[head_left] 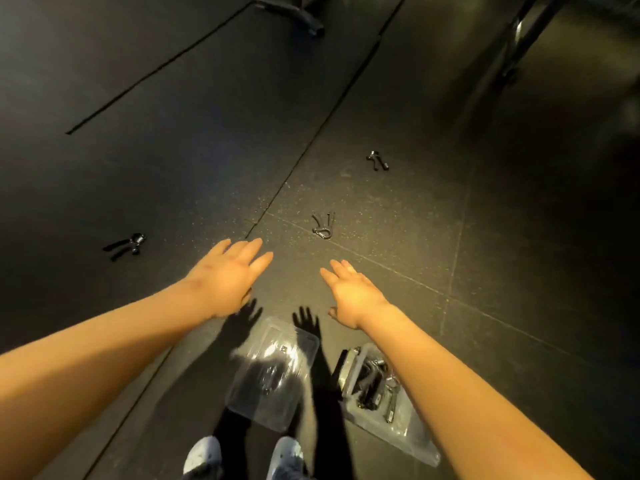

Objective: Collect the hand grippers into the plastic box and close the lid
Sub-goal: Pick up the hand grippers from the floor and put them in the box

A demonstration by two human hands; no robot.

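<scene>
By the feet sits the clear plastic box [420, 445], part-filled, with its clear flat lid [270, 375] beside it. The left hand [228, 278] and right hand [353, 292] hover empty, fingers straight and slightly spread. The grey steel hand gripper [323, 225] lies just ahead, nearer the right hand, its handles pointing away.

Left hand [228, 275] and right hand [349, 292] are spread flat and empty above the floor [433, 244]. Bare floor runs straight ahead to the middle hand gripper [323, 226]. The left hand gripper [126, 244] and far hand gripper [377, 161] lie alone, well apart, free on all sides. At the floor's near edge the lid [273, 372] lies flat, left of the plastic box [363, 410], with a gap between them. The box top is open and partly filled, and the right forearm covers its right side. Machine legs [298, 13] stand only at the far edge.
</scene>
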